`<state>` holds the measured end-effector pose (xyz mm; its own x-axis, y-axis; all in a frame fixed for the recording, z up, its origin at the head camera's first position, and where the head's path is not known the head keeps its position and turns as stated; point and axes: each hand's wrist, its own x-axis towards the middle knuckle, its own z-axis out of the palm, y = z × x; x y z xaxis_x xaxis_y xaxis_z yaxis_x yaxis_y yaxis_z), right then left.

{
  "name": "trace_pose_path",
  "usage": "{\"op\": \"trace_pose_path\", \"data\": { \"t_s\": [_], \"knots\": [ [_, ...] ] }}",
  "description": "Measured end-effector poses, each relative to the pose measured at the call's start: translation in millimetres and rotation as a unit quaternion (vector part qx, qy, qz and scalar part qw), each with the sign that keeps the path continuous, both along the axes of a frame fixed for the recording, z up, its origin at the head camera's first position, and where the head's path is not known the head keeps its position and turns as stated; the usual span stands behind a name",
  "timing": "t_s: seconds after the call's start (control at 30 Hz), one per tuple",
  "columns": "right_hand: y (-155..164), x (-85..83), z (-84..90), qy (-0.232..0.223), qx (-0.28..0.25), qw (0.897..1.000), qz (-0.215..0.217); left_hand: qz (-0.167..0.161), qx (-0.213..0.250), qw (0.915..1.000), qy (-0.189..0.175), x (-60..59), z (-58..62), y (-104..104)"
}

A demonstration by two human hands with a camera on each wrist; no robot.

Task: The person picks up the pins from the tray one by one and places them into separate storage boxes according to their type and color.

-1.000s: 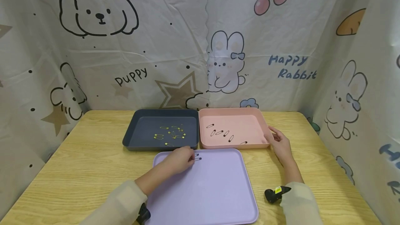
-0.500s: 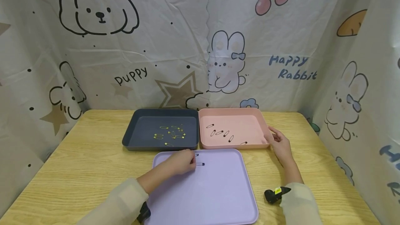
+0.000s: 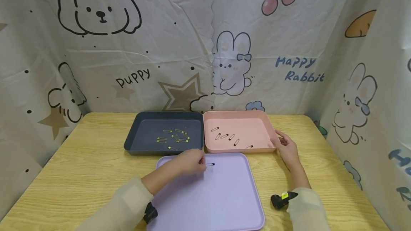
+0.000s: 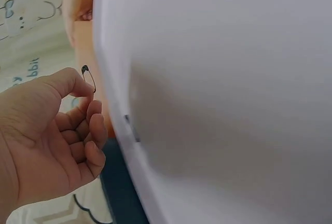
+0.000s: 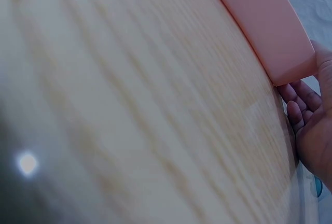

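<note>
My left hand (image 3: 199, 163) hovers over the far edge of the lilac tray (image 3: 221, 202) and pinches a small black safety pin (image 3: 210, 164) between thumb and forefinger. The left wrist view shows that pin (image 4: 89, 78) lifted off the lilac tray (image 4: 223, 79), with the other fingers of the left hand (image 4: 83, 94) curled. A second dark pin (image 4: 130, 128) lies on the tray near its rim. My right hand (image 3: 285, 148) rests on the table with relaxed fingers touching the right side of the pink tray (image 3: 269, 124), as the right wrist view also shows the right hand (image 5: 306, 125).
A dark blue tray (image 3: 135, 134) holds several gold safety pins (image 3: 174, 136). The pink tray (image 5: 264, 32) holds several black pins (image 3: 226, 136). All stand on a wooden table (image 3: 90, 163) enclosed by cartoon-print cloth walls (image 3: 179, 45).
My left hand took one black pin off the lilac tray and shifted slightly right with it. The right hand has stayed by the pink tray.
</note>
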<state>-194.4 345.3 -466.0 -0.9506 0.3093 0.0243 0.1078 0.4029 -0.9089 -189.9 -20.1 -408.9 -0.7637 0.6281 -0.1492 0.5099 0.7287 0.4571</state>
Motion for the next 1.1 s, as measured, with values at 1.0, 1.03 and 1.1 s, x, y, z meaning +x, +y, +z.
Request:
{"op": "trace_pose_path", "data": {
  "t_s": [1.0,1.03,1.1],
  "knots": [
    [2,0.4,0.6,-0.001,-0.001,1.000,0.005,0.096,0.146,0.9841,-0.032,-70.4,23.9,60],
    [1,0.5,0.6,-0.001,-0.002,1.000,0.005,0.103,0.153,0.9822,-0.036,-71.8,22.2,61],
    [1,0.6,0.8,-0.002,-0.005,1.000,0.004,0.118,0.164,0.9780,-0.050,-74.1,19.2,63]
  ]
}}
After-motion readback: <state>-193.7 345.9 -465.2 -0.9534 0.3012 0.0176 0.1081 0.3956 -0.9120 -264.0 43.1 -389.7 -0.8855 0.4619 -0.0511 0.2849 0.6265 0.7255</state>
